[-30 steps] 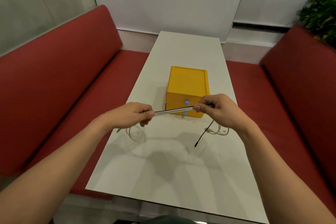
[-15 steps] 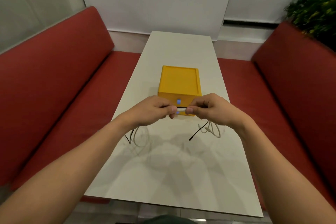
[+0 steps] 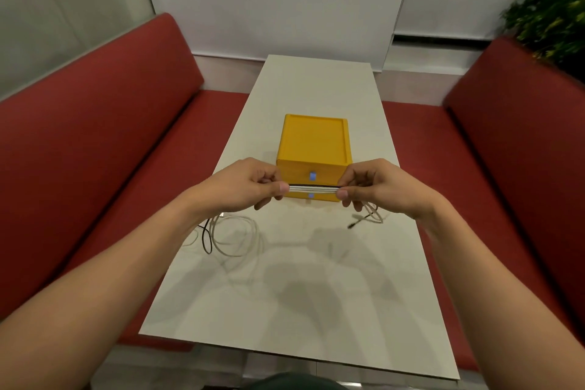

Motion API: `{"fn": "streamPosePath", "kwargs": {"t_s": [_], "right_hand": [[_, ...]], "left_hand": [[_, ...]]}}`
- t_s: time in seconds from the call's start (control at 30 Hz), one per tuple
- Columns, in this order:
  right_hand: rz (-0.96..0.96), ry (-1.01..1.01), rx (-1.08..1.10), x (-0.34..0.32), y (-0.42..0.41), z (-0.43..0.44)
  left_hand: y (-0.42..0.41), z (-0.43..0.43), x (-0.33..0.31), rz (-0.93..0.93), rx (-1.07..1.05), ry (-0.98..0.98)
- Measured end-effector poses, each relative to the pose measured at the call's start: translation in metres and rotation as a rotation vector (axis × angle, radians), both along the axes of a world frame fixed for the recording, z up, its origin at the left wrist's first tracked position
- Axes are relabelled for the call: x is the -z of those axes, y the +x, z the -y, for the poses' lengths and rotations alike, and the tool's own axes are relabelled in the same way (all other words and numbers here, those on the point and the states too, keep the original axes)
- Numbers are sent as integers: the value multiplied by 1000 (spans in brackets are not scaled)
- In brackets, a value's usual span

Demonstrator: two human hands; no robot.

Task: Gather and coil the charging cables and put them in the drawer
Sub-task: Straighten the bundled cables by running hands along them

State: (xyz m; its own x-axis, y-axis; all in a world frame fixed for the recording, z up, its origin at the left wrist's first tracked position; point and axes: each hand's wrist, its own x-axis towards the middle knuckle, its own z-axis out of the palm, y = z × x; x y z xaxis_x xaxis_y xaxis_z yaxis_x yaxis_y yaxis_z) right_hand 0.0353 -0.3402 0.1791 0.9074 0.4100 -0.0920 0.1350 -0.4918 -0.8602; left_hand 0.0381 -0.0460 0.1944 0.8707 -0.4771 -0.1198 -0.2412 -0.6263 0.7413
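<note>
- Your left hand [image 3: 245,188] and right hand [image 3: 375,188] pinch a tight bunch of cables [image 3: 313,189] between them.
- It sits in front of the yellow drawer box [image 3: 313,142].
- Loose loops [image 3: 234,236] lie on the table [image 3: 316,294].

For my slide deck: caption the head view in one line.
Both hands, left and right, stretch bundled white and black charging cables before a closed yellow two-drawer box on a white table.

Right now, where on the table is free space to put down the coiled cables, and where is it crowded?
The white table is bare between its near edge and the hands, and again beyond the yellow drawer box toward the wall. It is crowded under the left hand, where loose cable loops lie, and under the right hand, where a black plug end hangs.
</note>
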Motion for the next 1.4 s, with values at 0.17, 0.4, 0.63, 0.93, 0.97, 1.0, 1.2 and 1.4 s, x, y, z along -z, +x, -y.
{"fn": "streamPosePath", "kwargs": {"t_s": [0.17,0.4,0.63,0.93,0.97,1.0,1.2,1.4], "right_hand": [[5,-47,-18,-3,-2,5],[-16,-44,26,-4,-7,3],[78,-202,42,-17,-14,3],[133,50,296,-6,-26,4],[140,47,304,-5,-27,4],[151,39,309,-4,-28,3],[149,17,290,-9,-35,3],[441,-325,810,2,-12,-17]], "left_hand": [[0,-12,3,-18,-20,-17],[2,-21,-5,13,-20,-25],[4,-23,-1,108,-72,39],[8,-31,-4,79,-143,-184],[10,-31,-5,87,-150,-188],[11,-31,-6,95,-153,-189],[13,-28,0,143,-182,-158],[-8,-13,-4,141,-119,-188]]}}
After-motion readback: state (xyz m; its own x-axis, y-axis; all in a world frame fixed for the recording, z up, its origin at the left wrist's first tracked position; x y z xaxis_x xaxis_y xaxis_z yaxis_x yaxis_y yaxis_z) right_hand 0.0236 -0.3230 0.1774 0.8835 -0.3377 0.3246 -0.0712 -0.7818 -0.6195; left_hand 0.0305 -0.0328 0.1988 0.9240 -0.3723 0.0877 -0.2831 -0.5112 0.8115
